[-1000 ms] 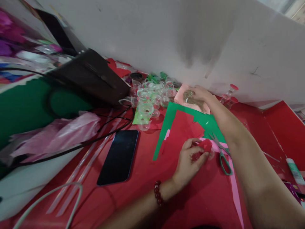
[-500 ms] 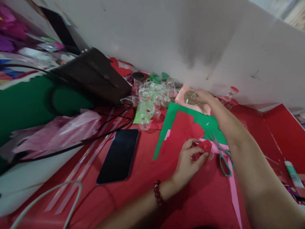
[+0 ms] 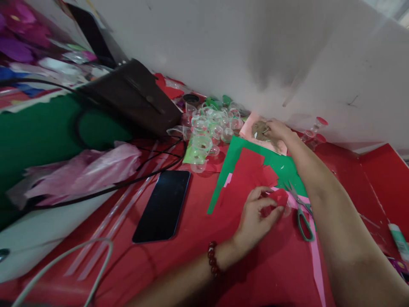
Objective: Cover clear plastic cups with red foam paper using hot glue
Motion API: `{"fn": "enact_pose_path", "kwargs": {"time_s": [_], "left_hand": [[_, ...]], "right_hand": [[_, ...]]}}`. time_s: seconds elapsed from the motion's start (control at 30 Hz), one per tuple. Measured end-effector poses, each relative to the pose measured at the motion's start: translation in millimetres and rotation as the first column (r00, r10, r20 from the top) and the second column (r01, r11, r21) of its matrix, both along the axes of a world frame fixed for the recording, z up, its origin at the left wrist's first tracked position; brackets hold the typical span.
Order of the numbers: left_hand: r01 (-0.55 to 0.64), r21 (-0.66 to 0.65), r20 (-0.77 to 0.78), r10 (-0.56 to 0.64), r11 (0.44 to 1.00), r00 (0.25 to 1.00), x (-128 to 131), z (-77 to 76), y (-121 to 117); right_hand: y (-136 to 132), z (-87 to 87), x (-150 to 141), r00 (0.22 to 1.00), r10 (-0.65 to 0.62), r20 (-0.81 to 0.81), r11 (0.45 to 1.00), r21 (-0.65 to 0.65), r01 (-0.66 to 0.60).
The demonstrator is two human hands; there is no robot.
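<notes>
Our view has turned a little to the left, so everything sits further right in it, but our hands have hardly moved over the red table (image 3: 191, 268). Our left hand (image 3: 254, 219) is pinching a small red paper (image 3: 280, 197) between thumb and fingers, with a clear plastic piece (image 3: 287, 210) by the fingertips. It is just in front of the big red paper (image 3: 247, 168) and near the open scissors (image 3: 298, 202).

Our right hand (image 3: 278, 129) reaches far out to the brown pile (image 3: 258, 128) on the light pink paper (image 3: 246, 130). Its fingers are bent at the pile, but we can't tell if they are grabbing any. The green paper (image 3: 235, 148) lies under the big red one. Clear cups (image 3: 200, 143) are heaped by the wall (image 3: 204, 47), and a black phone (image 3: 162, 207) lies on the left.
</notes>
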State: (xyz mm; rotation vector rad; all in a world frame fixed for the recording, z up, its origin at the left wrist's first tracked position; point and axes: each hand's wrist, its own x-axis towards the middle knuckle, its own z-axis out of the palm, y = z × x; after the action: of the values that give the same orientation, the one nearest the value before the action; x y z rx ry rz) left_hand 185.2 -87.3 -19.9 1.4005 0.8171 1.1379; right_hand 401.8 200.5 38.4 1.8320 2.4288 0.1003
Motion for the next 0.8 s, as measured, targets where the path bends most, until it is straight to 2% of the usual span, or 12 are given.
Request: {"fn": "enact_pose_path", "kwargs": {"time_s": [0.2,0.33,0.47,0.6,0.8], "left_hand": [[-0.002,-0.004,0.006,0.002,1.0,1.0,2.3,-1.4,1.5],[0.003,-0.009,-0.002,-0.003,1.0,1.0,4.4,-2.9,4.1],[0.035,0.013,-0.014,-0.035,0.999,0.999,2.9,-3.7,9.4],[0.043,0.017,-0.035,-0.042,0.999,0.998,-0.3,-4.3,14.9],[0.008,-0.071,0.023,-0.007,0.997,1.0,1.9,-5.8,20.8]], "right_hand": [[-23.0,0.6,18.6,0.966,-0.162,-0.201,0.978,0.095,0.184],[-44.3,2.6,28.0,0.866,-0.184,-0.464,0.961,0.099,0.258],[-74.9,5.5,36.3,0.793,-0.208,-0.573,0.945,0.093,0.315],[-124.7,15.3,50.1,0.778,-0.228,-0.586,0.937,0.084,0.338],[-236.5,36.7,51.2,0.8,-0.25,-0.546,0.934,0.081,0.347]]}}
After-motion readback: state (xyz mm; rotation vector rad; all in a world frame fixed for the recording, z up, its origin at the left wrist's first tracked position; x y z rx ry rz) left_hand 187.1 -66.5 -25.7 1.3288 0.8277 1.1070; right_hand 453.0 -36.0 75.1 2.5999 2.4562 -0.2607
